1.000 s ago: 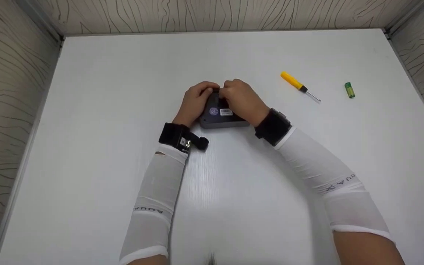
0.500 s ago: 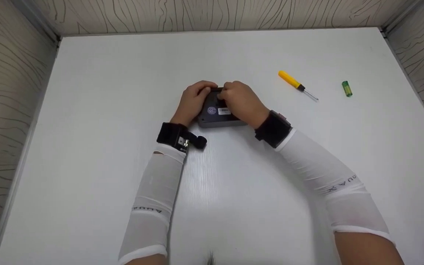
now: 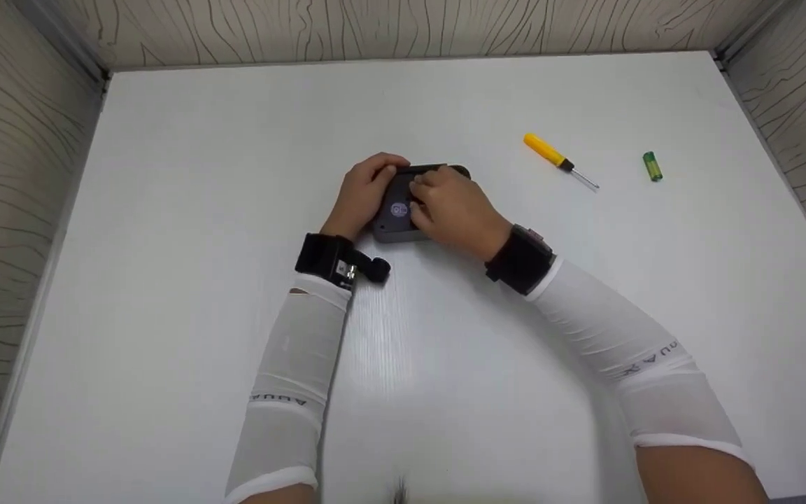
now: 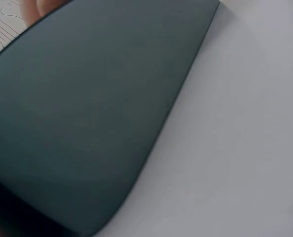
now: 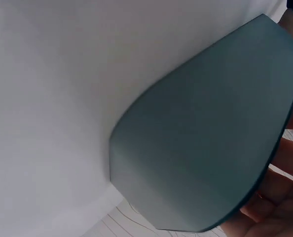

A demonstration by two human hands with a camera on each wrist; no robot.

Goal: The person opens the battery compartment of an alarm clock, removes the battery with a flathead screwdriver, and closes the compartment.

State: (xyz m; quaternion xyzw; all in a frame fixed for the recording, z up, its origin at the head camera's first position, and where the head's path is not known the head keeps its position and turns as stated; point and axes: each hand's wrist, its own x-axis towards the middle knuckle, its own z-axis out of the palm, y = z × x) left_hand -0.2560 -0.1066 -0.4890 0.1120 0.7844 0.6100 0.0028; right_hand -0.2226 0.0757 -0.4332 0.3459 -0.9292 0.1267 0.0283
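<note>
A dark grey box-shaped device (image 3: 392,225) lies on the white table, its face with a round pale sticker (image 3: 399,210) turned up. My left hand (image 3: 363,194) grips its left side, thumb along the upper edge and fingers round the far corner. Bent fingers of my right hand (image 3: 464,213) rest on the upper face, thumb low beside the sticker and apart from the fingertips. Whether they hold a small part there I cannot tell. Smooth grey casing (image 4: 97,103) fills much of the left wrist view. In the right wrist view, fingers (image 5: 282,185) show beyond the casing's edge.
To the right of the hands lies a screwdriver (image 3: 546,150) with a yellow handle, its tip toward the lower right. Farther right is a green battery (image 3: 652,166). Wood-patterned panels (image 3: 291,31) border the table at the back and both sides.
My right hand has gone from pinching at the device's middle to a wider spread over its face, and slid down slightly. The device's far right corner now shows; its white label is covered.
</note>
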